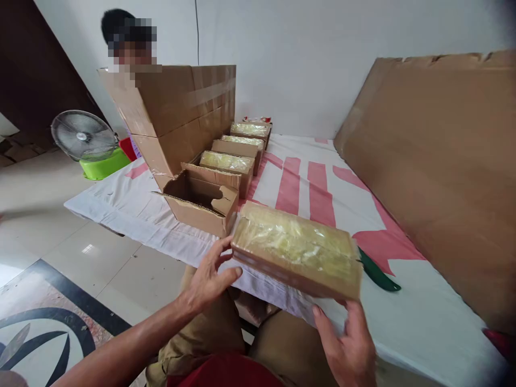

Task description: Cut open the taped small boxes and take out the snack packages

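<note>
The person holds a flat cardboard box (296, 250) with both hands, a little above the edge of the white and red cloth (423, 322) that covers the low surface. The box is open on top and is filled with something yellow under clear plastic; what it is exactly I cannot tell. The left hand (209, 279) grips the left short end, thumb on the upper edge and fingers spread on the side, so the box cannot slip that way. The right hand (349, 344) supports the near right corner from below, with the fingers under the bottom, so it seems to carry most of the weight. I judge that the box is kept nearly level so that the filling stays in place.

Just beyond the left hand stands an empty small carton (201, 201) with its flaps open upward. Behind it, further from the hands, three filled boxes (228, 164) of the same kind stand in a row, one touching the next, along a big brown carton (181, 115). Behind this carton another person is partly visible.

Just beside the right hand, partly under the held box, lies a green object (379, 274) on the cloth. Far to the right a large cardboard sheet (439, 172) leans. Far left of the left hand, a fan (84, 135) stands on the floor.
</note>
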The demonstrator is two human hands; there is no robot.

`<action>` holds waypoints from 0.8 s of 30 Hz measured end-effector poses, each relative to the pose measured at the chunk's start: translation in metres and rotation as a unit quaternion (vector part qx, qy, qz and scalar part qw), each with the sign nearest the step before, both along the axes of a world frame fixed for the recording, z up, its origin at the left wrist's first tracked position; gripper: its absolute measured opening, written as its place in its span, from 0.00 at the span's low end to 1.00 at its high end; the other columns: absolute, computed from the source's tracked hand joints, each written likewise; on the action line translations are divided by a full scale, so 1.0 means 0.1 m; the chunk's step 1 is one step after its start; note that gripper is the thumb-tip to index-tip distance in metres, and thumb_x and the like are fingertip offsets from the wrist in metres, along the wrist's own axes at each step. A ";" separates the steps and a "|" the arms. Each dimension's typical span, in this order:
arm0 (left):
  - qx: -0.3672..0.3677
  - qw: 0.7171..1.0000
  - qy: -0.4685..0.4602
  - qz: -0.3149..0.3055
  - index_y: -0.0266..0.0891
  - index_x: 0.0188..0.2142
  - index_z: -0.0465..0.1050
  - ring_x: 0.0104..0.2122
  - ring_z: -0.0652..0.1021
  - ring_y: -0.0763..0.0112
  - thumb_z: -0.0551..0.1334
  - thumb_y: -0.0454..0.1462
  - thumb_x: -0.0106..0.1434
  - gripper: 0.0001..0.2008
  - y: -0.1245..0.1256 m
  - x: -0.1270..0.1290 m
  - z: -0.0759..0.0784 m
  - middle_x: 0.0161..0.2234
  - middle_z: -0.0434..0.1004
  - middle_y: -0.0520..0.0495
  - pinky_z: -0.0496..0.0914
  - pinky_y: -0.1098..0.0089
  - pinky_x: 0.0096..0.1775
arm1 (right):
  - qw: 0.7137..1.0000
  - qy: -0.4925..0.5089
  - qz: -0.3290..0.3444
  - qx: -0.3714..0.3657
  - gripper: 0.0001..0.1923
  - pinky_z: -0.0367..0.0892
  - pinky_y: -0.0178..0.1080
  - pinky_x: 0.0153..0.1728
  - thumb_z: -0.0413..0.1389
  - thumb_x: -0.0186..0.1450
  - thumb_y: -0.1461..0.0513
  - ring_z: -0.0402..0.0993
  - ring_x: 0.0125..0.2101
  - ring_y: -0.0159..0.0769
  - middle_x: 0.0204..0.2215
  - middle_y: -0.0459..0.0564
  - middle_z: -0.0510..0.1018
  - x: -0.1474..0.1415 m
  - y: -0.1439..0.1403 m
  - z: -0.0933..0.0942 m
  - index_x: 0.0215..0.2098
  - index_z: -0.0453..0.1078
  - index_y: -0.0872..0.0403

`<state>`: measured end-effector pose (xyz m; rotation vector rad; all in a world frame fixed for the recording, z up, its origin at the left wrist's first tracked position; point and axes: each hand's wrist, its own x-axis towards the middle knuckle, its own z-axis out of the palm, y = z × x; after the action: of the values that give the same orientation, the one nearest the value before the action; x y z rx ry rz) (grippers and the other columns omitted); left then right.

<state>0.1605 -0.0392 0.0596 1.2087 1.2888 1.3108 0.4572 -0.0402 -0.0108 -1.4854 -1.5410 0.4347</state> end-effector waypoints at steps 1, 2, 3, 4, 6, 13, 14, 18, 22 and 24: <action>-0.006 1.000 0.004 -0.002 0.42 0.62 0.71 0.62 0.74 0.48 0.68 0.43 0.57 0.33 0.12 0.05 -0.09 0.62 0.74 0.38 0.68 0.48 0.64 | 1.000 0.001 -0.007 -0.021 0.28 0.72 0.53 0.55 0.59 0.66 0.45 0.77 0.53 0.55 0.52 0.61 0.79 -0.01 0.09 -0.02 0.57 0.69 0.53; -0.016 1.000 0.012 0.000 0.42 0.64 0.69 0.64 0.73 0.46 0.69 0.43 0.55 0.36 0.21 0.08 -0.20 0.63 0.73 0.37 0.67 0.47 0.64 | 0.999 0.002 -0.008 -0.044 0.29 0.73 0.53 0.54 0.59 0.65 0.45 0.77 0.52 0.55 0.52 0.61 0.79 -0.02 0.16 -0.05 0.57 0.69 0.53; -0.030 0.999 0.023 0.003 0.42 0.66 0.67 0.65 0.71 0.45 0.69 0.42 0.54 0.39 0.26 0.10 -0.31 0.65 0.72 0.36 0.66 0.46 0.64 | 0.998 0.005 -0.008 -0.065 0.31 0.73 0.53 0.53 0.58 0.65 0.44 0.77 0.53 0.55 0.52 0.61 0.79 -0.02 0.22 -0.11 0.58 0.69 0.53; -0.047 0.998 0.034 0.006 0.42 0.67 0.66 0.66 0.70 0.44 0.69 0.42 0.53 0.41 0.28 0.10 -0.41 0.65 0.71 0.35 0.66 0.45 0.64 | 0.997 0.010 -0.006 -0.081 0.32 0.73 0.53 0.53 0.58 0.65 0.44 0.77 0.53 0.55 0.53 0.61 0.79 -0.02 0.26 -0.17 0.59 0.68 0.53; -0.076 0.996 0.051 0.013 0.42 0.67 0.65 0.66 0.71 0.43 0.69 0.42 0.53 0.41 0.24 0.04 -0.60 0.66 0.71 0.34 0.67 0.44 0.63 | 0.995 0.022 -0.001 -0.098 0.32 0.73 0.53 0.55 0.57 0.65 0.44 0.76 0.54 0.54 0.54 0.60 0.79 0.00 0.28 -0.30 0.60 0.67 0.53; -0.083 0.991 0.084 0.062 0.42 0.62 0.71 0.62 0.75 0.45 0.68 0.45 0.59 0.32 0.02 -0.10 -0.81 0.62 0.74 0.35 0.69 0.45 0.62 | 0.995 0.038 -0.026 -0.091 0.28 0.75 0.52 0.53 0.57 0.67 0.47 0.77 0.54 0.53 0.53 0.60 0.80 -0.01 0.18 -0.51 0.59 0.68 0.52; -0.061 0.992 0.085 0.064 0.43 0.63 0.69 0.64 0.73 0.46 0.67 0.44 0.60 0.32 0.04 -0.06 -0.81 0.64 0.73 0.36 0.69 0.45 0.63 | 0.995 0.036 -0.031 -0.088 0.28 0.76 0.52 0.53 0.57 0.67 0.47 0.78 0.53 0.53 0.52 0.60 0.80 -0.01 0.18 -0.52 0.59 0.69 0.53; 0.005 0.993 0.095 0.075 0.45 0.67 0.64 0.65 0.71 0.48 0.66 0.41 0.62 0.34 0.19 0.16 -0.85 0.67 0.68 0.38 0.68 0.47 0.63 | 0.994 0.037 -0.030 -0.097 0.27 0.77 0.49 0.50 0.56 0.68 0.48 0.77 0.54 0.52 0.54 0.61 0.79 -0.01 0.16 -0.54 0.60 0.68 0.53; 0.025 0.990 0.104 0.092 0.44 0.68 0.60 0.65 0.71 0.48 0.65 0.41 0.62 0.36 0.22 0.35 -0.94 0.67 0.66 0.37 0.68 0.47 0.63 | 0.994 0.040 -0.040 -0.093 0.26 0.78 0.49 0.49 0.57 0.69 0.48 0.78 0.53 0.51 0.53 0.60 0.80 0.01 0.11 -0.56 0.59 0.69 0.53; 0.021 0.990 0.106 0.093 0.44 0.69 0.58 0.66 0.69 0.48 0.65 0.41 0.63 0.36 0.17 0.39 -0.98 0.68 0.65 0.36 0.67 0.47 0.64 | 0.994 0.033 -0.049 -0.089 0.25 0.77 0.50 0.51 0.57 0.69 0.48 0.79 0.51 0.51 0.51 0.59 0.81 0.01 0.10 -0.57 0.57 0.70 0.53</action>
<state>0.1993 -0.0218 -0.0385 1.3113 1.5647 1.3758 0.4586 -0.0303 -0.0678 -1.6592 -1.4004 0.5688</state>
